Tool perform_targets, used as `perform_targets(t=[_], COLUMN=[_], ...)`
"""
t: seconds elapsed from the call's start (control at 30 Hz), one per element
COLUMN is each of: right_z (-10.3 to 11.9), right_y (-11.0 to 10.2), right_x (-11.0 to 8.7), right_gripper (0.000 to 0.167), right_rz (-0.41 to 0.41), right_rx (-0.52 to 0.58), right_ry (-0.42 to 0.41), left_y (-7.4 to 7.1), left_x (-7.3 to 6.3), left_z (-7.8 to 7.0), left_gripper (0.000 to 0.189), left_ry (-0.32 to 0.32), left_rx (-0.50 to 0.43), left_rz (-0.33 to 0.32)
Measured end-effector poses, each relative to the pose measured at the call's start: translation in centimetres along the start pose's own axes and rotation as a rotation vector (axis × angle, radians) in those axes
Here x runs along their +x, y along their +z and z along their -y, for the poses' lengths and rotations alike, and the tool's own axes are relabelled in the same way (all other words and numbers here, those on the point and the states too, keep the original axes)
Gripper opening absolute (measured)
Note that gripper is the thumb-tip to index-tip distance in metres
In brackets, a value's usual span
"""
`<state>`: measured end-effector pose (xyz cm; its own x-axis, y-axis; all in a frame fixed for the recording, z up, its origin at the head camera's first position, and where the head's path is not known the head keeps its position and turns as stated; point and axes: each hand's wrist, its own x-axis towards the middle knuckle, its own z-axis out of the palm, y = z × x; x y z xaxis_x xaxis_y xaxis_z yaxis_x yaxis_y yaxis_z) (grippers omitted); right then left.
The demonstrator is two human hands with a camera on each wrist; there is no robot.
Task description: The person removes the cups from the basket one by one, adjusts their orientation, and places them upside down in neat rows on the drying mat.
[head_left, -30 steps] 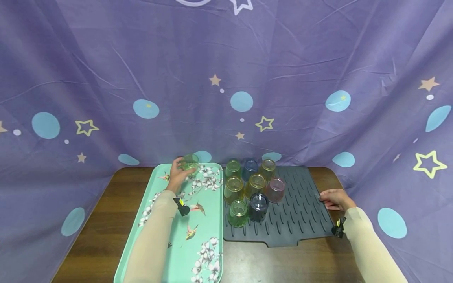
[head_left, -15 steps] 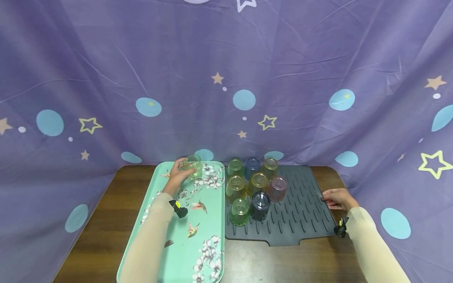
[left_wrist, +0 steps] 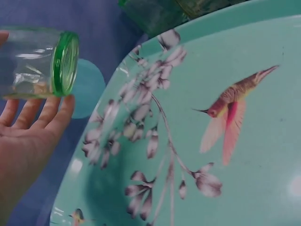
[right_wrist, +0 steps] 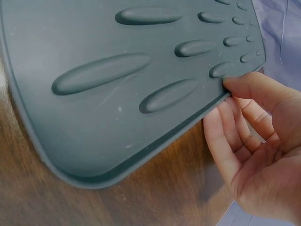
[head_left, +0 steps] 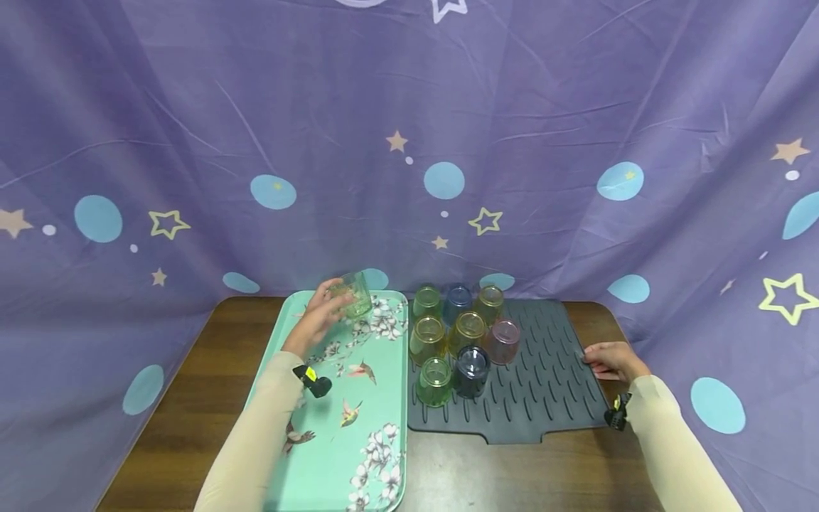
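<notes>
In the head view my left hand point(head_left: 318, 316) holds a clear green-tinted glass point(head_left: 360, 293) tilted above the far end of the mint-green tray point(head_left: 326, 469). The left wrist view has the same glass point(left_wrist: 33, 66) with its thick green end to the right and my fingers point(left_wrist: 44, 115) along its lower side. Over on the right, my right hand point(head_left: 611, 360) pinches the right edge of a dark ridged drying mat point(head_left: 544, 391). The right wrist view shows the thumb on top of the mat point(right_wrist: 80, 136) and the other fingers beside and below its rim.
Several coloured glasses stand bottom-up on the mat's left part, among them a pink glass point(head_left: 503, 341), a dark blue glass point(head_left: 472, 373) and a green glass point(head_left: 435, 382). Wooden table point(head_left: 461, 473) shows in front. A purple curtain point(head_left: 358, 213) hangs directly behind.
My left hand has moved slightly right with the glass, which has turned from nearly upright to more tilted. The right hand has kept its pinch on the mat edge.
</notes>
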<state>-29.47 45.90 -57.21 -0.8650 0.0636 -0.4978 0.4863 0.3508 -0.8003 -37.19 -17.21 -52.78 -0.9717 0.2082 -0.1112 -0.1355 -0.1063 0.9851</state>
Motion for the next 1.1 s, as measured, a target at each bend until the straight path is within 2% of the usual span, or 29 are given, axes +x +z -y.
perform_targets(t=[0.23,0.37,0.53,0.7,0.9,1.1], right_z=[0.1,0.0,0.1,0.3,0.2,0.0], right_y=[-0.1,-0.1,-0.1,0.1,0.1,-0.1], right_x=[0.1,0.1,0.1,-0.2,-0.2,0.0], right_gripper=[0.006,0.006,0.007,0.006,0.005,0.01], right_rz=[0.005,0.006,-0.002,0.003,0.007,0.016], right_rx=[-0.008,-0.009,-0.005,-0.004,-0.004,-0.008], right_ry=[-0.002,-0.001,0.002,-0.003,-0.004,0.001], left_y=[0.0,0.2,0.8,1.5,2.3,3.6], left_x=[0.4,0.3,-0.2,-1.1,-1.5,-0.6], left_z=[-0.2,-0.7,-1.8,-3.2,-4.4,-4.5], left_gripper=[0.052,0.064,0.076,0.075,0.069,0.065], left_ry=[0.017,-0.031,-0.096,-0.098,-0.067,-0.01], left_rx=[-0.005,-0.077,-0.168,-0.118,-0.053,0.078], left_rz=[0.112,0.159,0.175,0.185,0.196,0.202])
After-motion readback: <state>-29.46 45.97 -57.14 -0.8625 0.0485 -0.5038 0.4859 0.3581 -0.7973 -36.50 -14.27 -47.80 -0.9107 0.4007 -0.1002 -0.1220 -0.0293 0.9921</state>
